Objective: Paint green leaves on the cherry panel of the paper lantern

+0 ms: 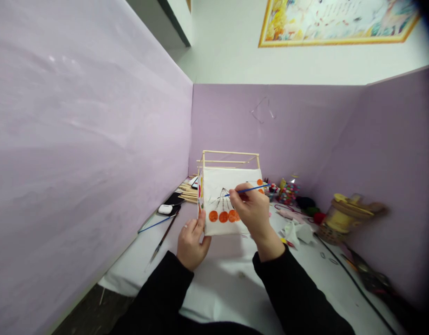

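Observation:
A box-shaped frame of thin wooden sticks (231,152) stands tilted in front of me, with white paper or cloth (214,179) over its near side. Orange discs (213,216) and thin dark stems (223,197) are painted on that white face. My left hand (192,239) grips the lower left corner of the frame, fingers along its side and thumb at the front. In my right hand (252,207) is a slim blue paintbrush (247,190), pinched in the fingers. Its tip points left, at the painted stems; whether it touches the surface I cannot tell.
On the left of the table lie a second blue brush (156,224), a dark-handled brush (165,236), a white earphone case (165,209) and loose sticks (189,191). To the right are crumpled tissue (298,232), a jar of coloured pompoms (289,191) and a yellow container (341,218). Lilac partitions (228,121) enclose the table.

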Demonstrator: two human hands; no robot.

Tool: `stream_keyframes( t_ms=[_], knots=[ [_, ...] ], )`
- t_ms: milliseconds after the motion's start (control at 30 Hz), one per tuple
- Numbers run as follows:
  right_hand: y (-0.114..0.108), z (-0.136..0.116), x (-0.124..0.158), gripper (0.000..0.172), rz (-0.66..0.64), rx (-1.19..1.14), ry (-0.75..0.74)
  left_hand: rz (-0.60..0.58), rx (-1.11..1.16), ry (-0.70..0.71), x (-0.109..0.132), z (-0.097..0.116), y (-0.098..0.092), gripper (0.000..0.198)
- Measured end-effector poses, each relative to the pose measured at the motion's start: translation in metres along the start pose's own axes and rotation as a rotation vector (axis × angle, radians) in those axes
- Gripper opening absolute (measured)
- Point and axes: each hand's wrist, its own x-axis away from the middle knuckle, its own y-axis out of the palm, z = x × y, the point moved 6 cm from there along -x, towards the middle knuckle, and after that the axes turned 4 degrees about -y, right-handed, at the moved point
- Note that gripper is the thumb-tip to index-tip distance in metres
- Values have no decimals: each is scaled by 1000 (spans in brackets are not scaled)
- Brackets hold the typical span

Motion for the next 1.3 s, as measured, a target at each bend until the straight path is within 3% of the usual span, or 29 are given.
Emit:
stream_keyframes(
  t_ms=[200,367,567,867,1300],
  knots=[
    [-6,12,-1,18,33,-33,107,18,-16,12,0,0,0,64],
    [-2,10,-3,18,-12,-54,84,14,-2,9,0,0,0,64],
    [-7,23,0,17,91,-43,113,26,-15,7,1,0,1,64],
    [4,22,3,16,16,-203,170,15,-16,3,0,0,0,65],
    [10,14,3,14,-11,-200,108,13,-19,-3,-1,1,-1,64]
  ],
)
